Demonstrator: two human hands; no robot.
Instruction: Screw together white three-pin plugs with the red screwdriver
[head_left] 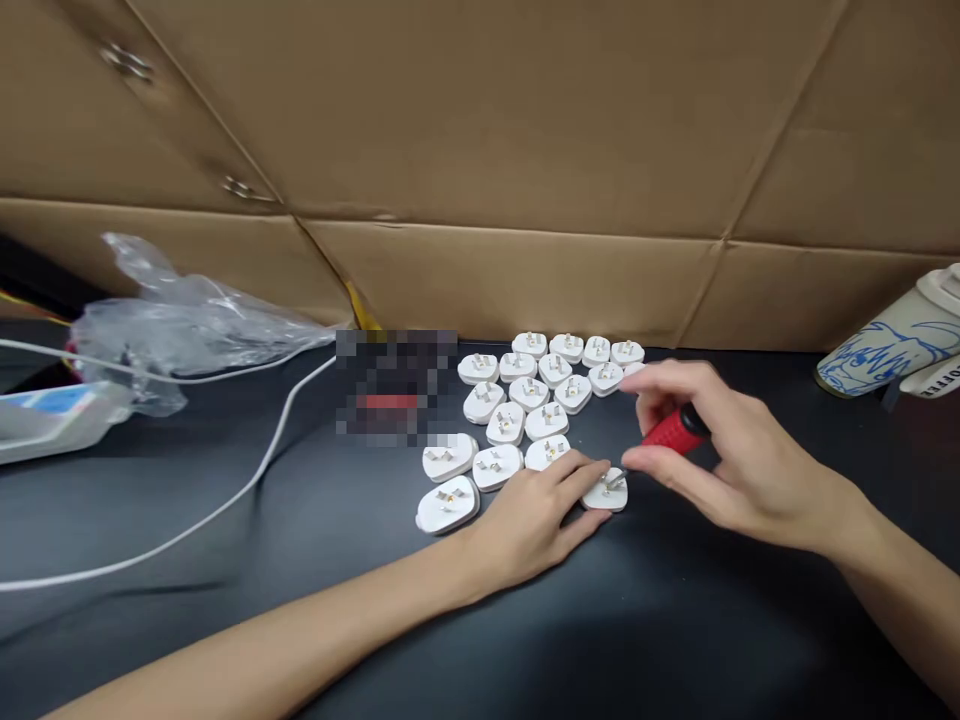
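My left hand rests on the table, its thumb and fingers closed on the sides of a white plug that lies with its metal pins upward. In my right hand a red screwdriver with a black end is pinched between thumb and fingers. The screwdriver's shaft slants down and left, its tip at the middle of the held plug among the pins. Several more white plugs lie pins up in loose rows beyond my left hand. One plug is partly covered by that hand.
Brown cardboard walls the back of the black table. To the left are a clear plastic bag, a white cable and a white tray-like object. A patterned coffee cup lies tilted at right. One patch is pixelated.
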